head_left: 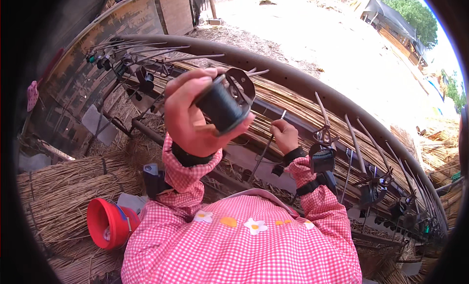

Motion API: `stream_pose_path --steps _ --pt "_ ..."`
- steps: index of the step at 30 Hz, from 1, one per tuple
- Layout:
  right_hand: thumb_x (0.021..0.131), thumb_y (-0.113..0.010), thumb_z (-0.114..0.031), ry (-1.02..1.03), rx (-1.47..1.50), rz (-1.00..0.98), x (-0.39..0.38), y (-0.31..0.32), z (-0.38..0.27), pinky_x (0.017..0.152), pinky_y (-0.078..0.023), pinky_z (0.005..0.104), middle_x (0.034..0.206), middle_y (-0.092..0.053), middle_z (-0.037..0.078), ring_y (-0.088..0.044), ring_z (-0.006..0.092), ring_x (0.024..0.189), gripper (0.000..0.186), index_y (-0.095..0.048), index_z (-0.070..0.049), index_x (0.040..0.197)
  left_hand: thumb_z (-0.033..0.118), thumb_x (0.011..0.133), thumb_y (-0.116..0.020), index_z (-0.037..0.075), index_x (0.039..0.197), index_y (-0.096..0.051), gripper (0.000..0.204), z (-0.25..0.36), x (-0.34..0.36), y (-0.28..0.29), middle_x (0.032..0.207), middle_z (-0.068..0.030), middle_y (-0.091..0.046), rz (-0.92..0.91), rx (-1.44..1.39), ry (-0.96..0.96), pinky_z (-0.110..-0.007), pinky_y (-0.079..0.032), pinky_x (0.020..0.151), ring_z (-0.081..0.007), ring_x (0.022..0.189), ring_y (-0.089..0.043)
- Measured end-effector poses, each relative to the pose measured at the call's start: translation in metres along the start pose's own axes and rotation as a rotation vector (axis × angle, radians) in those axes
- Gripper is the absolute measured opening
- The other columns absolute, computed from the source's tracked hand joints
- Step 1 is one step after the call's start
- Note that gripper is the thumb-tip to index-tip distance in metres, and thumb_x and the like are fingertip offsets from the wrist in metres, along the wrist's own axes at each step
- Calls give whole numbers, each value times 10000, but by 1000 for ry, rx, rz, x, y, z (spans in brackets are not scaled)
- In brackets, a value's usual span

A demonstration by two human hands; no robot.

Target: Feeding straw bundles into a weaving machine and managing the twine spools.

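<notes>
dark thread-wound spool (221, 107), metal-framed

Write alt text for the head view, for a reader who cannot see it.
A person in a pink checked top holds up a black thread spool in the left hand, while the right hand pinches a thin metal rod on a straw-mat loom. A red bowl lies on straw bundles at lower left.

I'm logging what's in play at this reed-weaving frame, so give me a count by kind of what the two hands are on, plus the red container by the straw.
Black thread spool: 1, gripped in the left hand, spool
Thin metal rod: 1, pinched by the right hand, rod
Red plastic container: 1, lying on the straw bundles
Total: 3
</notes>
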State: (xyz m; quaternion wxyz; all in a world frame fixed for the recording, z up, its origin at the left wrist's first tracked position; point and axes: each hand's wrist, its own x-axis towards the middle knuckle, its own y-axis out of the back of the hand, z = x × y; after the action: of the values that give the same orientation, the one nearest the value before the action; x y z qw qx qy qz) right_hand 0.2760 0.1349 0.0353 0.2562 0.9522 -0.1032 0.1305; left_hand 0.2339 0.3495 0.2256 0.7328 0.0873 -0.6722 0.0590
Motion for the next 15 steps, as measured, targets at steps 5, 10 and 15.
stream_pose_path --steps 5,10,15 --pt "734 -545 -74 -297 376 178 -22 10 52 603 -412 218 839 -553 30 -512 111 725 243 -530 -24 971 196 527 -749 14 917 -447 525 6 -15 15 883 -142 -478 -76 69 285 -315 -453 672 -227 786 -512" --pt "680 -596 -163 -517 -88 153 -8 47 163 732 -392 327 1001 -495 133 -470 195 937 474 -422 52 1064 283 590 -749 21 979 -363 607 5 -71 1 857 -87 -463 -39 -336 664 -280 -444 731 -167 778 -513" --pt "761 -521 -126 -770 656 -113 -11 23 79 558 -477 250 587 -500 44 -534 156 528 138 -564 2 791 530 595 -642 2 1143 -313 830 -19 -123 -14 1009 -121 -512 151 -1315 1301 -307 -435 829 -220 955 -517"
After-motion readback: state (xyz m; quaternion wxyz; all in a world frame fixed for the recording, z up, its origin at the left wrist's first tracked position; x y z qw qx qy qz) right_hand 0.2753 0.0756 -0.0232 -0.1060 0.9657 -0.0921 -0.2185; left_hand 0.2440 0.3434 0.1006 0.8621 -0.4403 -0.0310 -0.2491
